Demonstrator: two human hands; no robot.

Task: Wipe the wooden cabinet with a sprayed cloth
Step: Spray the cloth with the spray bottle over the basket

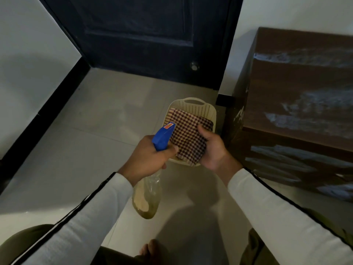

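Left hand (150,155) gripping spray bottle (163,138), small red label (169,125) unreadable, right hand (212,150) holding checked cloth (188,133) over basket (192,106)

We can't read any text anywhere in this one. The only candidate we spotted is a little red-orange sticker (169,126) on the blue head of the spray bottle (163,139). Whatever's printed on it is way too small and blurry for us to make out, so no brand or numbers from us.
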